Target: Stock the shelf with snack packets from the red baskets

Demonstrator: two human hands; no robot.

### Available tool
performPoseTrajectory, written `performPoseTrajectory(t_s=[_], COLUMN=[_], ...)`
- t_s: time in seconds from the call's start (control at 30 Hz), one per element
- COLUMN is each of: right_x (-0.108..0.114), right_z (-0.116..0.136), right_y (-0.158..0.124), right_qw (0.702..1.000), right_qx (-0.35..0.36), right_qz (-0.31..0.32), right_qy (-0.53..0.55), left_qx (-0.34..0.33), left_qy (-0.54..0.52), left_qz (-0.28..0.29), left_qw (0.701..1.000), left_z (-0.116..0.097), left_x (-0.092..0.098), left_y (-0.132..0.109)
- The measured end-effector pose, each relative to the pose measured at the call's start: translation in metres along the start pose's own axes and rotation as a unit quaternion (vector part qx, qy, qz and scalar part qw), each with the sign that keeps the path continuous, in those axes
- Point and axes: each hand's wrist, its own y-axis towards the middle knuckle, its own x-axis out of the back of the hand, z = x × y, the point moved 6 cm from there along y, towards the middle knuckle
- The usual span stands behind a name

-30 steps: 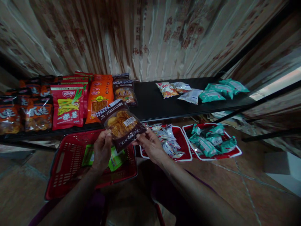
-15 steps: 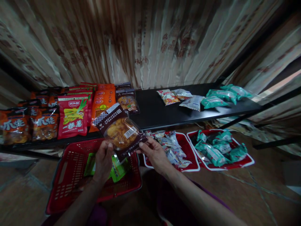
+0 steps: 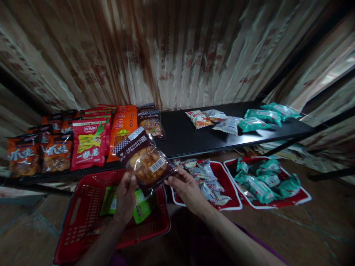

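Between my two hands I hold a brown snack bag [image 3: 145, 160] with a clear window, a checkered top strip and a white barcode label. My left hand [image 3: 126, 194] pinches its lower left edge, while my right hand [image 3: 187, 188] grips the lower right corner. The bag is tilted, above the rear part of a red basket [image 3: 79, 207] and in front of the shelf edge. Green packets [image 3: 142, 208] lie inside that basket, partly hidden by my left hand. Similar brown snack bags [image 3: 151, 123] stand on the shelf just behind the held one.
On the black shelf [image 3: 177, 135], orange bags [image 3: 58, 151], red bags [image 3: 88, 142] and orange packets [image 3: 122, 123] stand at left. White packets [image 3: 198, 119] and teal packets [image 3: 263, 116] lie at right. Two red baskets [image 3: 238, 203] [image 3: 302, 201] below hold white and teal packets. A curtain [image 3: 166, 55] hangs behind.
The view has shifted slightly, so the shelf and baskets appear lower. Both hands still hold the brown snack bag, which has barely changed its tilt.
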Motion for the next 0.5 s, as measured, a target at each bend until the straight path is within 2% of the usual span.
performPoseTrajectory(t_s=[0.23, 0.4, 0.5], right_x=[0.002, 0.001, -0.001], right_z=[0.002, 0.004, 0.009], right_y=[0.001, 0.001, -0.001], right_qw=[1.0, 1.0, 0.999], right_qx=[-0.007, 0.0, -0.005], right_qz=[0.007, 0.008, 0.012], right_qy=[-0.003, -0.008, -0.037], left_qx=[-0.015, 0.045, 0.059], left_qy=[0.011, -0.145, -0.232], left_qz=[-0.005, -0.042, -0.054], left_qw=[1.0, 0.987, 0.97], left_z=[-0.008, -0.002, -0.01], left_x=[0.003, 0.014, 0.025], left_y=[-0.001, 0.002, 0.009])
